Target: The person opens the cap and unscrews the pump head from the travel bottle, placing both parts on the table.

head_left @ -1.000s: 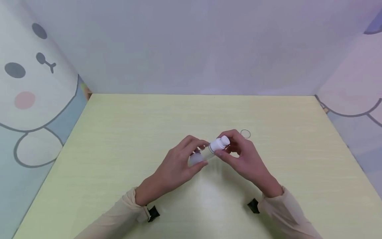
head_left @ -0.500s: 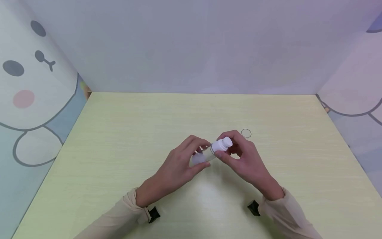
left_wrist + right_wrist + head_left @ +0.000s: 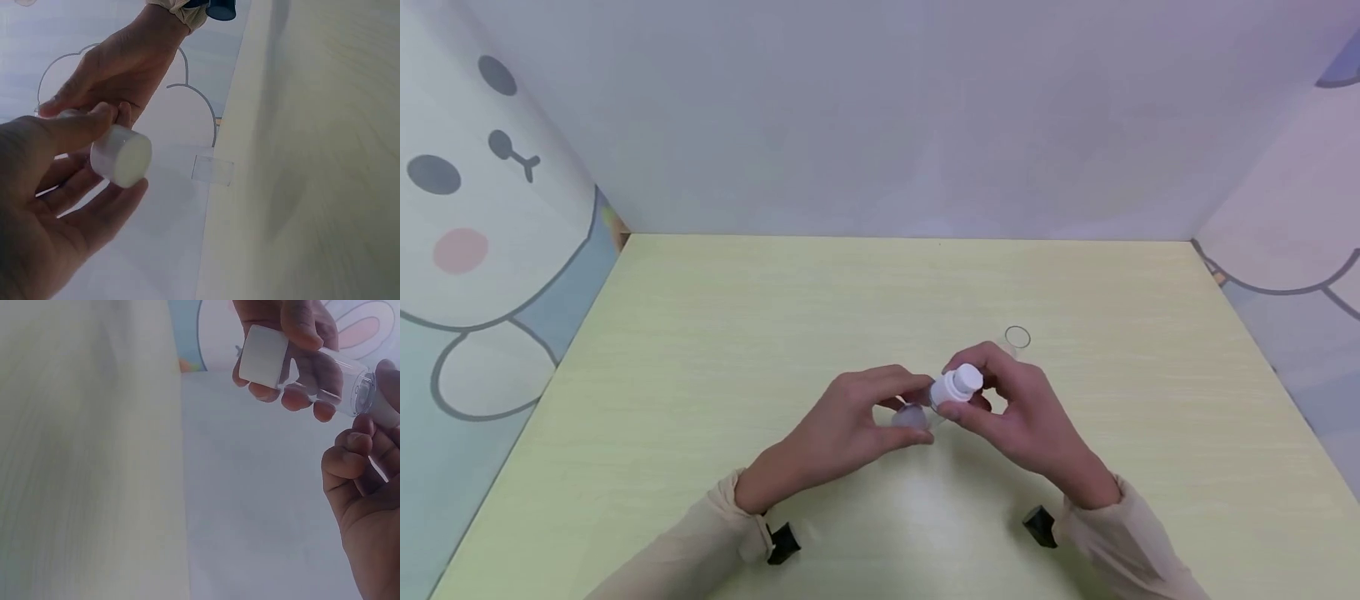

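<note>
Both hands hold a small clear bottle (image 3: pixel 345 367) with a white pump-like top (image 3: pixel 957 385), tilted above the table. My left hand (image 3: pixel 853 429) grips the clear body between thumb and fingers. A white block-like bottom end (image 3: pixel 264 357) shows in the right wrist view, and the same white end (image 3: pixel 128 156) faces the camera in the left wrist view. My right hand (image 3: pixel 1026 412) pinches the white top between thumb and fingers. Behind the right hand stands a clear, cup-like cylinder (image 3: pixel 212 170) with a dark-looking rim (image 3: pixel 1017 337) on the table.
A pale wooden table (image 3: pixel 737 308) spreads under both hands. A plain wall (image 3: pixel 880 117) rises at its back, and panels with cartoon animals (image 3: pixel 490 250) flank the sides. Dark wrist devices (image 3: pixel 784 543) sit at the cuffs.
Both hands and the bottle have come slightly nearer the person. The bottle's white top now points more toward the head camera. More of the clear cylinder shows behind the right hand.
</note>
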A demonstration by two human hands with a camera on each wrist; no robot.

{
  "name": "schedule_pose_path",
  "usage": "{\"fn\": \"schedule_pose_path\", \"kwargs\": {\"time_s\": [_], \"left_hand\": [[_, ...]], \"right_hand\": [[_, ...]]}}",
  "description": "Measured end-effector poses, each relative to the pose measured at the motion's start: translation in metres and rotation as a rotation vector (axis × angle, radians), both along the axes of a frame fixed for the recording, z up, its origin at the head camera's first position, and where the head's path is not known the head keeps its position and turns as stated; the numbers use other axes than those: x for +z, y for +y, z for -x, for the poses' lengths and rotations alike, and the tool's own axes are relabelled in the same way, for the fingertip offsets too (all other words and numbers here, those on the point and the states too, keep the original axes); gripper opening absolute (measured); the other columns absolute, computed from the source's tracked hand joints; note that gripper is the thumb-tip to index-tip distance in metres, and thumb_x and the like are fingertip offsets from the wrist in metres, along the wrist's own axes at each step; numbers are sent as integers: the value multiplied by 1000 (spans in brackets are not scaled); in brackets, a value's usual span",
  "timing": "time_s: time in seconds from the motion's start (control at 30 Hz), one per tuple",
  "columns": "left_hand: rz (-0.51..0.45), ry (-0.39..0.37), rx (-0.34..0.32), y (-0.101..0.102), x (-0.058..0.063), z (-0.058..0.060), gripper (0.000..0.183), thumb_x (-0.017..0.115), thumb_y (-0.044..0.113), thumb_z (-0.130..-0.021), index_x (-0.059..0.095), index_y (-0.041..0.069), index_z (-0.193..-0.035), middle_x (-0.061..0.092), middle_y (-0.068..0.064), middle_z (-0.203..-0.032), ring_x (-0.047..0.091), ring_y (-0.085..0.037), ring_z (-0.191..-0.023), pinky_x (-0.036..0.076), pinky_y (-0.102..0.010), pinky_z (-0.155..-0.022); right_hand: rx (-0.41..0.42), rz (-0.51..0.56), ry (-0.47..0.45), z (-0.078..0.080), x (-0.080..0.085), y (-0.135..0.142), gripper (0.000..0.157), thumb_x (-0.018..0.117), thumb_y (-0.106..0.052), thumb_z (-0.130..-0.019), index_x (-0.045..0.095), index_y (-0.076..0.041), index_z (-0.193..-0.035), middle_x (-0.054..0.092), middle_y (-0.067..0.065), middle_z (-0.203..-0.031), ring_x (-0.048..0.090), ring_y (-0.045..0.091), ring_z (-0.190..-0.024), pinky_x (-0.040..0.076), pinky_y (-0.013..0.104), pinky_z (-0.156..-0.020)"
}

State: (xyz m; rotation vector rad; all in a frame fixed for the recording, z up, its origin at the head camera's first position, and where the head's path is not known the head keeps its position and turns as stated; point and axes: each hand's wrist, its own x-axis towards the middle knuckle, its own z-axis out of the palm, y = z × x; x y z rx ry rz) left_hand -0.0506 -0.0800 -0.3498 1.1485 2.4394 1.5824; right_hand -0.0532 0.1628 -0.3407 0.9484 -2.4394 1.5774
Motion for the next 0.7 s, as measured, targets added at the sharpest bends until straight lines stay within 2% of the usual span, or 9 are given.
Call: {"fn": "schedule_pose_path", "kwargs": {"time_s": [0.2,0.33,0.47,0.7], "left_hand": [[-62,-16,-150,-6,0,6,39,85,13,-87,71,8,-124,75,-3,-104,69,-7,-94,61,-24,-88],[-55,-51,-191,-7,0,7,39,87,17,-86,73,11,-123,75,1,-106,69,-5,-96,61,-25,-90],[-55,-70,-241,-8,1,8,39,88,17,-84,74,13,-120,75,3,-108,69,-4,-98,62,-27,-90],[-79,-112,-393,-8,3,10,33,88,15,-84,74,11,-113,73,1,-103,67,-4,-98,61,-27,-93]], "right_hand": [[71,3,63,-5,5,-1,41,87,1,-79,63,-15,-107,70,-5,-99,54,4,-76,42,20,-59],[131,19,154,-6,8,-2,29,85,-17,-89,63,-12,-108,70,-4,-96,54,2,-75,40,15,-58],[199,32,243,-5,12,-3,27,77,-30,-96,64,-10,-109,69,-4,-91,54,1,-74,40,13,-58],[346,88,307,-7,17,-6,24,76,-25,-97,65,-7,-107,67,-3,-89,55,3,-73,41,9,-61]]}}
